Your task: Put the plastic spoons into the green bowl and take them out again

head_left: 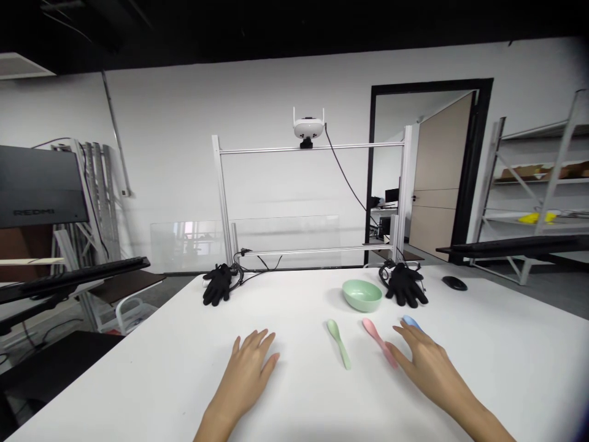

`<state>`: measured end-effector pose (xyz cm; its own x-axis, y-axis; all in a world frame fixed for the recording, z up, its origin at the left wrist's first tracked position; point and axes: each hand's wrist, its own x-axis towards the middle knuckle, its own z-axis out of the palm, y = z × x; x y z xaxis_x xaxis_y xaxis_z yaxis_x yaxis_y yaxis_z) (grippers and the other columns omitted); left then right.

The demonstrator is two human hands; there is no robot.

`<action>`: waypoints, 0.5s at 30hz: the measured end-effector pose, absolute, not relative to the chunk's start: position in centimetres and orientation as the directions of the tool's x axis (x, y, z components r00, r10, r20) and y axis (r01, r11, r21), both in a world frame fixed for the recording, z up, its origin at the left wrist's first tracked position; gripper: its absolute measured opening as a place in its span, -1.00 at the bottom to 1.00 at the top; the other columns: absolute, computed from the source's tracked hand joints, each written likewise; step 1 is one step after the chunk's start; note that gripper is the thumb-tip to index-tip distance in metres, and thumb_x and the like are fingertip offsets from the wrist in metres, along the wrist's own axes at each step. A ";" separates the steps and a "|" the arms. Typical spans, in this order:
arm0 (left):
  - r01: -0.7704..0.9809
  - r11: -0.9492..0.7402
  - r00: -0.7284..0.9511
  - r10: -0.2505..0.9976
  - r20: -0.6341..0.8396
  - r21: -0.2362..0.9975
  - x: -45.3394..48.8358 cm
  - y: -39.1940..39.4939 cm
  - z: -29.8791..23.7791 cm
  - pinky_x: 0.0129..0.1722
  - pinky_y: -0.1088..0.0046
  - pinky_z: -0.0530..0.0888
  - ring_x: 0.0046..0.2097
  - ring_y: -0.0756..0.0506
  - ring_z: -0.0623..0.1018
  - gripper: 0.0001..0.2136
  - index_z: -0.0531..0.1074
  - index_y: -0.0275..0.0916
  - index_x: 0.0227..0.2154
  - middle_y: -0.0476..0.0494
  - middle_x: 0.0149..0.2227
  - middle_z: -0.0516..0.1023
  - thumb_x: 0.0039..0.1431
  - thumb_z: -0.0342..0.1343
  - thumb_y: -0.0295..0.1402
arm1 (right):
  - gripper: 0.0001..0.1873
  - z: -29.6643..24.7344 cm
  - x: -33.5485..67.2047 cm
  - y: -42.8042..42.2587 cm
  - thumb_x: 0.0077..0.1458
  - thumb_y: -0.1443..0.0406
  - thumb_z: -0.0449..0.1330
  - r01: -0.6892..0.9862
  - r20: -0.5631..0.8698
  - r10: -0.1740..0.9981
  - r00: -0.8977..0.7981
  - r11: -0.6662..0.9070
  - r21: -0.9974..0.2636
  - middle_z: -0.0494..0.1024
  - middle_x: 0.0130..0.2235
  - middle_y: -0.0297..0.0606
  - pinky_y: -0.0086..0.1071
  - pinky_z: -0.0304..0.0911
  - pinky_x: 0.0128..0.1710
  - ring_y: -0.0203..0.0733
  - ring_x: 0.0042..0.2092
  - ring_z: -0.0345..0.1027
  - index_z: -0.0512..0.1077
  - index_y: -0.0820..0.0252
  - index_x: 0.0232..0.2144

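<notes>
Bare left hand [246, 376] flat on the white table [138, 393], fingers [262, 339] apart; right hand [430, 368], fingers also apart, lying over a blue spoon [411, 321]. Spoon likely light, stiff plastic, best taken by its slim handle

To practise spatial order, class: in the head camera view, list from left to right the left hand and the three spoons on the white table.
left hand → green spoon → pink spoon → blue spoon
</notes>
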<state>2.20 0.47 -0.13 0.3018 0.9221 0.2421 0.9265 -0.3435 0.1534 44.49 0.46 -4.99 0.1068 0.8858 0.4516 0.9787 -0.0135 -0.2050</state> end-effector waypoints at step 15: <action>0.929 -0.336 0.292 0.923 0.251 0.153 2.1 0.4 -0.2 0.37 -0.12 0.12 0.41 -0.28 0.23 -0.51 0.30 -0.09 0.33 -0.16 0.38 0.31 0.46 -0.19 -0.08 | -0.36 -4.8 43.6 0.2 0.28 -0.03 -0.05 0.972 0.468 0.877 0.113 0.000 -0.235 0.51 0.19 0.02 -0.02 0.40 0.10 0.15 0.24 0.37 0.49 0.27 0.12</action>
